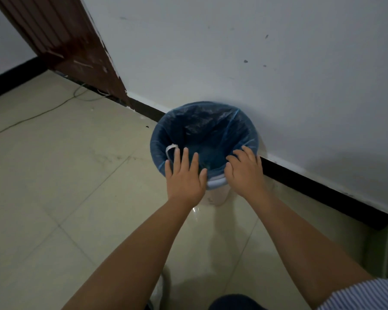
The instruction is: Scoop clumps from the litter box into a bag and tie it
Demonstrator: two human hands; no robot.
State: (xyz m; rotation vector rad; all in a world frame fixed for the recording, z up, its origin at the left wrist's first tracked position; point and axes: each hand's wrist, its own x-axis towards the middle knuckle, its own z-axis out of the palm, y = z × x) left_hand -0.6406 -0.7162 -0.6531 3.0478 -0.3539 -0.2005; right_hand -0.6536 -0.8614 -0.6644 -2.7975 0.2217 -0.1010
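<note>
Head view, looking down at a tiled floor (54, 175) where it meets a white wall (233, 52). A round bin (215, 195) stands on the floor against the wall's dark skirting, lined with a blue bag (202, 130) folded over its rim. The left hand (185, 175) rests on the near rim, fingers (177, 157) straight and spread. The right hand (244, 171) touches the bag's edge just beside it, fingers curled; whether they pinch the plastic cannot be told.

Your frame is dim and blue-grey, with soft, even light and no hard source visible. A faint glare patch sits on the floor tiles (195, 212). Soft shadow falls on the wall (323, 86) at right. Your fingertips show slight motion blur. Straight lines bow near the edges.
</note>
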